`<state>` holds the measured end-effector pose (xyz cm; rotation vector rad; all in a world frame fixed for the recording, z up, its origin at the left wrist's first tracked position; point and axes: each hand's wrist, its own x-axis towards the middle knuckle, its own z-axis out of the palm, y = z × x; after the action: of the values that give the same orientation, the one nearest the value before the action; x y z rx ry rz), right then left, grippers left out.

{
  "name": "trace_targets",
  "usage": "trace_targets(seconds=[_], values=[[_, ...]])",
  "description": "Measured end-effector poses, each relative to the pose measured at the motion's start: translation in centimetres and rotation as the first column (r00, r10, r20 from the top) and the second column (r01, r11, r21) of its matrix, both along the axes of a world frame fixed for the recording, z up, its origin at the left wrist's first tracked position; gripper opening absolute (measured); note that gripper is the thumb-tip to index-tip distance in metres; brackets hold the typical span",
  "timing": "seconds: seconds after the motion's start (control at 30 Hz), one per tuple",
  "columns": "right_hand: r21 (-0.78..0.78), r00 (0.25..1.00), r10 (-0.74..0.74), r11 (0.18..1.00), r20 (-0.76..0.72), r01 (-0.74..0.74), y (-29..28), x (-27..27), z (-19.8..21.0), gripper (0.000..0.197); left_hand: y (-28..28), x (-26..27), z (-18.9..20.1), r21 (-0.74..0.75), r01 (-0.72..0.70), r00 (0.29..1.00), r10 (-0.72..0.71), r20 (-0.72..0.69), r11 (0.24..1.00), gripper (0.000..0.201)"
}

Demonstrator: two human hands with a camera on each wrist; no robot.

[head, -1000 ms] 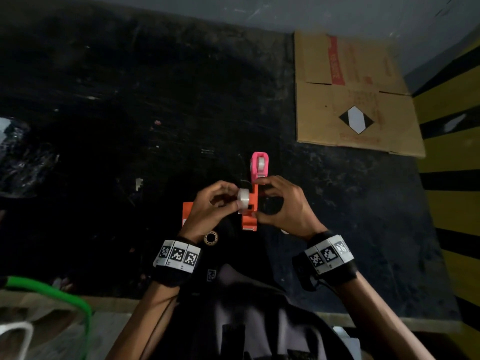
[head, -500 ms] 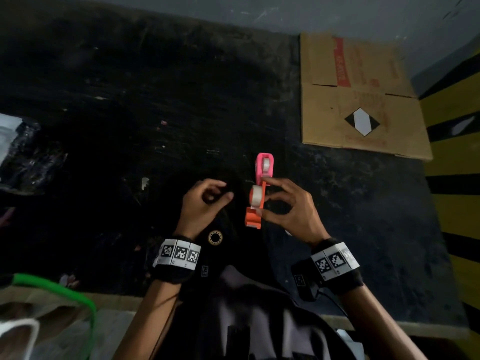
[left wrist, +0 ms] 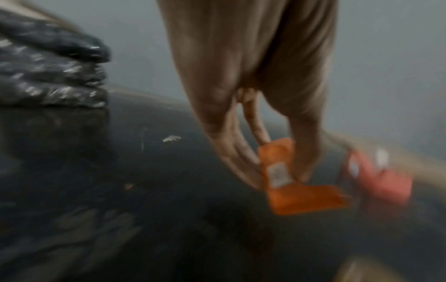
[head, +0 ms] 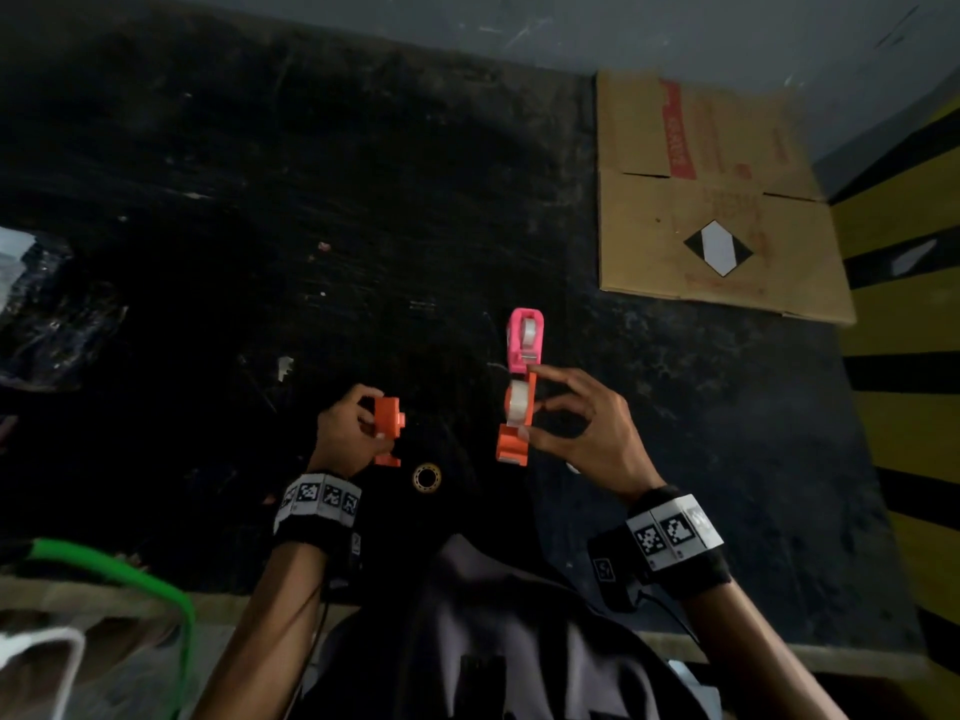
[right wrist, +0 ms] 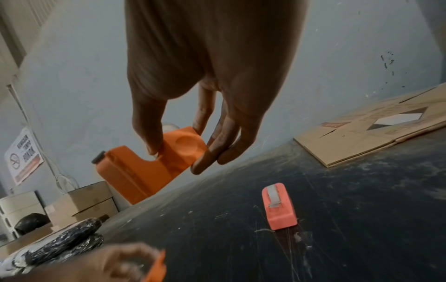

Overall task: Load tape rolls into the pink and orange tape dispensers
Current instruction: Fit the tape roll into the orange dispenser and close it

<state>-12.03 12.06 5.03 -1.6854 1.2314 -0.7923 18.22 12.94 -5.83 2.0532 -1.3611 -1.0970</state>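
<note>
My right hand [head: 561, 418] pinches one orange dispenser half [head: 515, 440] above the table, with a white tape roll [head: 517, 402] seated in it. In the right wrist view thumb and fingers grip that orange half [right wrist: 154, 164]. My left hand [head: 348, 433] holds the other orange half [head: 388, 426] a little to the left; the left wrist view, blurred, shows this orange piece [left wrist: 296, 183] between thumb and fingers. The pink dispenser [head: 525, 339] lies on the black table just beyond my right hand, a tape roll inside it, and also shows as the pink dispenser [right wrist: 278, 206] from the right wrist.
An empty tape core ring [head: 427, 478] lies on the table between my wrists. A flattened cardboard box [head: 711, 200] lies at the back right. A dark plastic bag [head: 47, 314] sits at the left edge. A green tube [head: 135, 574] curves near the table's front left.
My left hand let go of the tape roll, moved left and picked up the second orange half. My right hand kept the orange half, now with the roll seated in it.
</note>
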Motion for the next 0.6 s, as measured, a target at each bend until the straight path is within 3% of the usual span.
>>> trace_targets(seconds=[0.07, 0.2, 0.33, 0.6], values=[[0.006, 1.000, 0.000, 1.000, -0.009, 0.000, -0.1, 0.1, -0.1, 0.068, -0.2, -0.6, 1.8, -0.052, -0.033, 0.980, 0.022, -0.200, 0.998, 0.067], [0.027, 1.000, 0.023, 0.999, -0.011, -0.023, -0.4, 0.6, -0.1, 0.068, -0.6, -3.1, 6.4, -0.116, 0.036, 0.847, -0.092, -0.523, 0.993, 0.071], [0.019, 0.999, 0.043, 0.999, 0.002, -0.043, -0.6, 1.0, 0.2, 0.067, -0.7, -5.0, 9.4, -0.142, 0.139, 0.783, -0.196, -0.590, 0.980, 0.071], [0.057, 0.997, 0.059, 0.996, 0.049, -0.061, -0.6, 0.5, 1.0, 0.069, -0.5, -5.6, 10.6, -0.141, 0.165, 0.763, -0.217, -0.609, 0.976, 0.070]])
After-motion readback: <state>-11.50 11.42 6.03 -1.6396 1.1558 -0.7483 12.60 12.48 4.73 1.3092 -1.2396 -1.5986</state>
